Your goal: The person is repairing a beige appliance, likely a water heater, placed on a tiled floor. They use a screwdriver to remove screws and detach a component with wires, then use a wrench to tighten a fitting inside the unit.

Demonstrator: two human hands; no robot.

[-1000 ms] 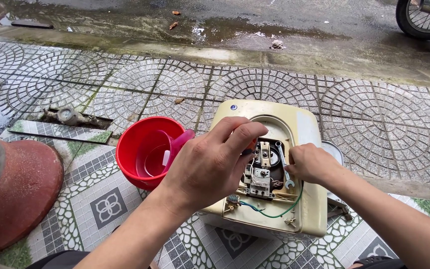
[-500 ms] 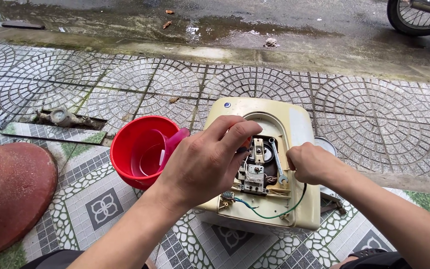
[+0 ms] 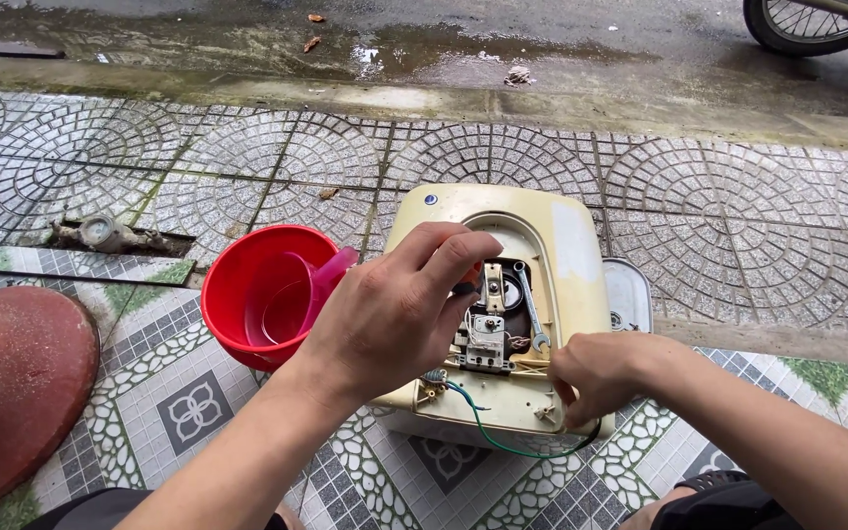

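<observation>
A cream appliance housing point(image 3: 571, 245) lies on the tiled pavement with its service compartment open. Inside are a metal switch unit point(image 3: 488, 329) and a loose spanner point(image 3: 530, 309). A green wire point(image 3: 488, 432) curls out along the bottom edge. My left hand point(image 3: 395, 314) reaches over the compartment, thumb and forefinger pinched on a small dark part at the unit's upper left. My right hand point(image 3: 601, 373) rests on the housing's lower right corner with its fingers curled. What it holds is hidden.
A red bucket point(image 3: 238, 334) holding a pink scoop point(image 3: 321, 280) stands just left of the housing. A white cover plate point(image 3: 630, 294) lies at its right. A red-brown dome point(image 3: 12, 393) is at the left, a water meter point(image 3: 100, 234) is behind it, and a motorbike wheel point(image 3: 807, 25) is at the top right.
My right hand has moved down from the compartment's right edge to the housing's lower right corner. The spanner now lies in the compartment. My left hand stays pinched over the unit.
</observation>
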